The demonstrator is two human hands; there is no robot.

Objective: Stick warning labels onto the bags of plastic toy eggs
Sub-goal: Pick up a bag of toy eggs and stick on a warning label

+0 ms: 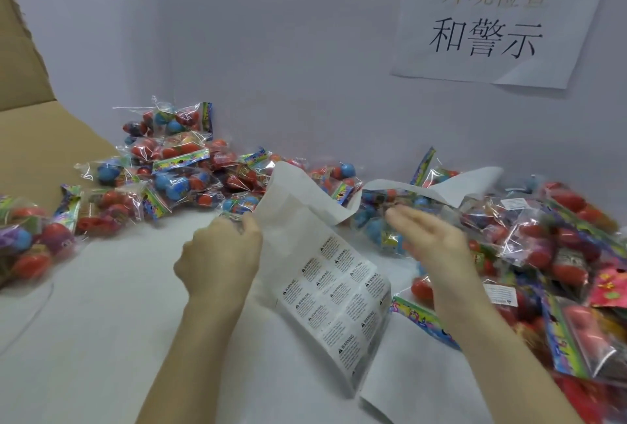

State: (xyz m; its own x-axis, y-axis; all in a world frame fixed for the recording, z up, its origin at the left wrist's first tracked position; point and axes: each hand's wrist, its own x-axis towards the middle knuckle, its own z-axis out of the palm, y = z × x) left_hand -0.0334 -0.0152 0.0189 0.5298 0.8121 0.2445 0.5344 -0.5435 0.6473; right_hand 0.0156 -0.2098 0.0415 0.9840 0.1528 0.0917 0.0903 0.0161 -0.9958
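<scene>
A: Label sheet (325,291) lay mid-table, upper end curled up and pinched at its left edge by the left hand (220,254). Printed warning labels remained only on the lower half; top half was bare backing.

B: Right hand (431,237)?

A: Fingers straight and spread, hovering just beside the sheet over the right pile of egg bags (559,254). Held nothing. Whether a label clung to a fingertip, could not tell; hand was blurred.

B: Other bags?

A: Second heap (176,172) at back left. Some right-hand bags already showed a white label.

B: Risks?

A: Judged the crinkly film likely to wrinkle a label if pressed over an egg bulge. The curled backing strip (441,186) draped across the bags might snag or drag one. Piles lay close, so labelled and unlabelled could mix.

B: Surroundings?

A: White table (135,321), pale wall, cardboard box flap (40,138) far left, paper sign (492,23) with Chinese characters upper right
</scene>
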